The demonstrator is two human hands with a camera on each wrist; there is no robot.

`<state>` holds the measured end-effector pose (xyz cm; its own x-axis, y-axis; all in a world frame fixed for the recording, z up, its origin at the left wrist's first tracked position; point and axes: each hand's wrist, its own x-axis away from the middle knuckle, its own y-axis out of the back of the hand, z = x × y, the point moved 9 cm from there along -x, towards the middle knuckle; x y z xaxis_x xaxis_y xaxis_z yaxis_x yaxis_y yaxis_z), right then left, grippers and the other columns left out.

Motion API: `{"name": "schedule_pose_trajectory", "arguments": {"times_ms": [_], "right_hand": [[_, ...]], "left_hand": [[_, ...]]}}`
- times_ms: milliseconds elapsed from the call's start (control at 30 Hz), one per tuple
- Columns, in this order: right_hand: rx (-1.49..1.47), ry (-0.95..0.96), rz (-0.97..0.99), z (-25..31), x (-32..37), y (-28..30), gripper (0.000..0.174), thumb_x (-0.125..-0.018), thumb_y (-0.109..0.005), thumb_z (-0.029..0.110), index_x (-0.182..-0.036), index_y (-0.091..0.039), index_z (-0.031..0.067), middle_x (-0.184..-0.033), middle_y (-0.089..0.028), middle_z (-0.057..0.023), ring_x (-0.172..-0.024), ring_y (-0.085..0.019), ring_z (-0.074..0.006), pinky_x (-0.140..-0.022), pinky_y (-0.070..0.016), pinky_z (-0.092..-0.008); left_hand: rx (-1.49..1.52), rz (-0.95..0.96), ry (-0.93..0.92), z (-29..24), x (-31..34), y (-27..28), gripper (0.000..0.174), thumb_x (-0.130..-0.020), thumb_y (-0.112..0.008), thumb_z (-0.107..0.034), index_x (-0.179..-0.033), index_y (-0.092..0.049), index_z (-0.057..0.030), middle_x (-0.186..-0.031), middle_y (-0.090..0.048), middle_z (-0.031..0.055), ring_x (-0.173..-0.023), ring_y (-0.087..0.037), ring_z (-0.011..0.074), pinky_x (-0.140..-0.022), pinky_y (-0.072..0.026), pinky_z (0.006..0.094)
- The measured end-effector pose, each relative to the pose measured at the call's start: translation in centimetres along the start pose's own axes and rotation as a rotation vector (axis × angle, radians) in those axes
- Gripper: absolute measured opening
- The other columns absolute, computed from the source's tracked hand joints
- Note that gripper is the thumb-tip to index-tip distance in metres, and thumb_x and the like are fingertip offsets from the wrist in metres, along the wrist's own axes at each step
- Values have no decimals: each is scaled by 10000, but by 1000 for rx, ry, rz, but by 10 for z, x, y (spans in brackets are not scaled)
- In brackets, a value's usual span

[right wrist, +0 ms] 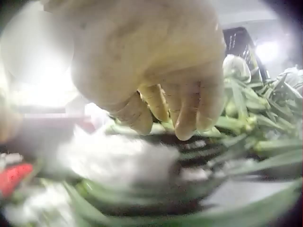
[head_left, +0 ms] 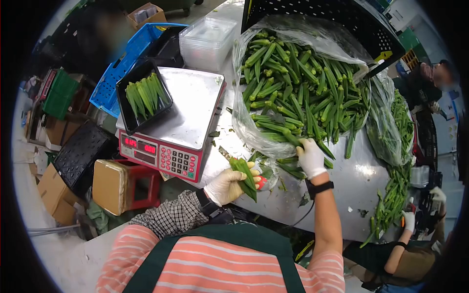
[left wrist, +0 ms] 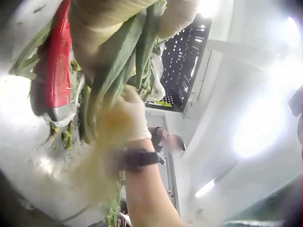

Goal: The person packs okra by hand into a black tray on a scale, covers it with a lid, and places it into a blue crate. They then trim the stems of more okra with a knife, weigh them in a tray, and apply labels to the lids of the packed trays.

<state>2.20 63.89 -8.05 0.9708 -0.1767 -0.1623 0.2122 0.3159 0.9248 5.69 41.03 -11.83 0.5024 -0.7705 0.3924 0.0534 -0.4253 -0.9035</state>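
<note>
Several green okra pods (head_left: pixel 243 177) lie across my gloved left hand (head_left: pixel 228 184), which grips them near the scale's front corner. The left wrist view shows these pods (left wrist: pixel 118 61) close up between the gloved fingers. At the near edge of a big okra heap (head_left: pixel 303 93) is my gloved right hand (head_left: pixel 311 158), its fingertips right at the stem end of a pod. Seen from the right wrist, its bent fingers (right wrist: pixel 184 118) point down over loose pods, with a gap beside the thumb. A red-handled tool (left wrist: pixel 58 61) lies on the metal table under the left hand.
On the scale (head_left: pixel 188 107), a black tray (head_left: pixel 128 124) holds a row of okra. Clear plastic boxes (head_left: pixel 205 41) and a blue crate (head_left: pixel 110 83) stand behind it. Plastic film and a black crate (head_left: pixel 337 19) surround the heap. Other people work at the right.
</note>
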Motion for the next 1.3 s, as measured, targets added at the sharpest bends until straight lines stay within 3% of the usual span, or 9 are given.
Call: {"name": "schedule_pose_trajectory", "arguments": {"times_ms": [167,300,400,567,700,800,967,1133,1300], "right_hand": [[-694,-383,222,-7,56,21,200,-769,-621,118,-925,-604,-7,-725,-579,-65,-638,-506,-108,-611,-432,-268],[-618,-458,618,-22,176,42,201,-754,-631,101,-918,-606,-13,-763,-587,-71,-710,-538,-123,-655,-442,-264],[-419,-477,291,-54,204,53,205,-746,-632,93,-932,-612,9,-829,-601,-111,-758,-579,-196,-690,-461,-294],[89,-67,-26,-1,89,13,282,-728,-503,10,-984,-601,78,-1028,-554,-179,-836,-583,-326,-708,-492,-393],[274,-174,214,-30,76,-2,201,-712,-507,9,-891,-586,52,-936,-568,-164,-800,-584,-318,-673,-492,-399],[-6,52,-90,22,85,47,160,-682,-503,-9,-819,-563,47,-871,-567,-142,-775,-580,-300,-670,-483,-402],[-428,393,65,144,99,54,385,-669,-531,-79,-1038,-561,25,-1031,-583,-175,-903,-591,-310,-770,-492,-366],[143,-295,-28,-63,61,44,382,-723,-549,17,-1104,-522,31,-1020,-555,-181,-919,-536,-337,-805,-449,-418],[244,-413,14,-135,76,39,196,-754,-600,128,-937,-589,57,-899,-581,-158,-851,-560,-322,-766,-456,-400]], "left_hand": [[-81,-41,66,12,-5,11,368,-835,-583,-111,-1166,-462,-4,-941,-600,111,-901,-594,248,-841,-482,425],[-130,-36,92,10,-2,3,386,-834,-585,-105,-1177,-450,7,-934,-599,111,-854,-606,241,-823,-492,403],[-102,-20,104,15,-4,7,385,-828,-549,-63,-1188,-435,12,-965,-593,124,-878,-600,251,-830,-484,411],[-143,-4,134,28,-4,0,403,-810,-520,-52,-1197,-434,19,-1013,-582,149,-933,-582,269,-861,-463,444],[-176,-37,164,31,7,4,361,-836,-543,-92,-1170,-450,9,-964,-593,130,-895,-591,244,-841,-483,413],[-203,-45,203,35,8,8,350,-858,-555,-149,-1163,-456,-7,-973,-592,121,-900,-590,236,-842,-483,413],[3,26,341,53,0,-16,344,-847,-561,-118,-1169,-475,-33,-970,-594,102,-898,-592,232,-850,-481,410],[-110,132,300,45,3,-7,346,-805,-588,-61,-1142,-506,-46,-935,-588,92,-878,-593,234,-854,-474,424],[-254,104,249,42,1,-15,314,-807,-598,-70,-1102,-507,-11,-903,-583,102,-862,-589,248,-835,-476,427]]}}
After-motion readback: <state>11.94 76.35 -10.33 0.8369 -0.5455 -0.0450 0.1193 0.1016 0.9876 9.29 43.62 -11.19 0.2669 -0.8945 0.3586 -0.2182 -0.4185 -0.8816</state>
